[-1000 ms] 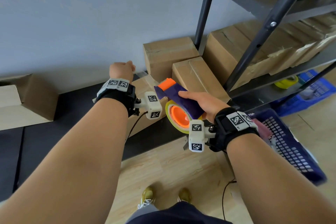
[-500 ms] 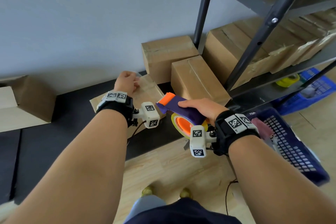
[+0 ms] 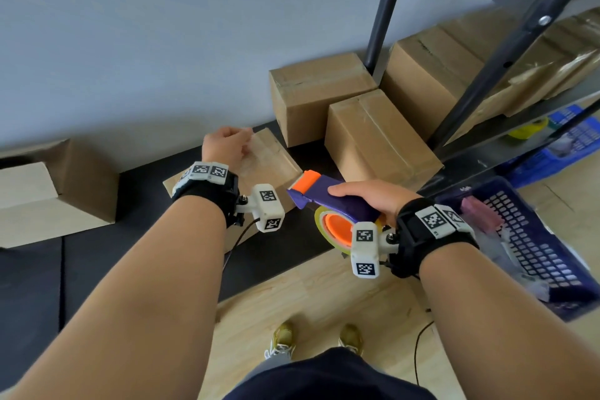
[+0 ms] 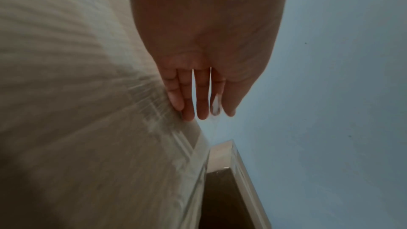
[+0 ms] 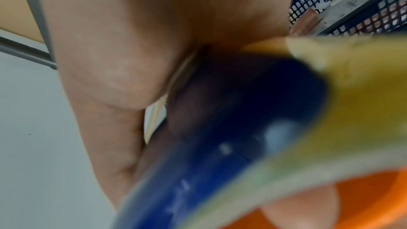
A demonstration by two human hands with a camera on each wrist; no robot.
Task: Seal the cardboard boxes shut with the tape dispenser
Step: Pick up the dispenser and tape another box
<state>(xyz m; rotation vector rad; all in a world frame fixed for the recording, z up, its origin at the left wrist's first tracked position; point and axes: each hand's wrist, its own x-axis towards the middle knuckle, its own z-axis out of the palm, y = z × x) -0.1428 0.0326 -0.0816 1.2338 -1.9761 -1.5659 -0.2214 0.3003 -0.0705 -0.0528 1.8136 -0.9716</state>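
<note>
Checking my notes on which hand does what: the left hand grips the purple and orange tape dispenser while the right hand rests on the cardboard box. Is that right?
Not quite: the hands are swapped. In the head view the right hand grips the purple and orange tape dispenser, while the left hand rests on the cardboard box.

Purple-and-orange tape dispenser (image 3: 328,198), brown cardboard boxes (image 3: 376,136), blue perforated basket (image 3: 535,256), black-and-white checkered wrist markers (image 3: 433,221)

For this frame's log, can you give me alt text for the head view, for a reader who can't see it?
Looking down, a person's left hand rests on the far end of a taped cardboard box on a dark floor mat, while the right hand grips a purple and orange tape dispenser just short of it. More boxes sit against the wall and on a metal shelf; a blue basket is at right.
</note>
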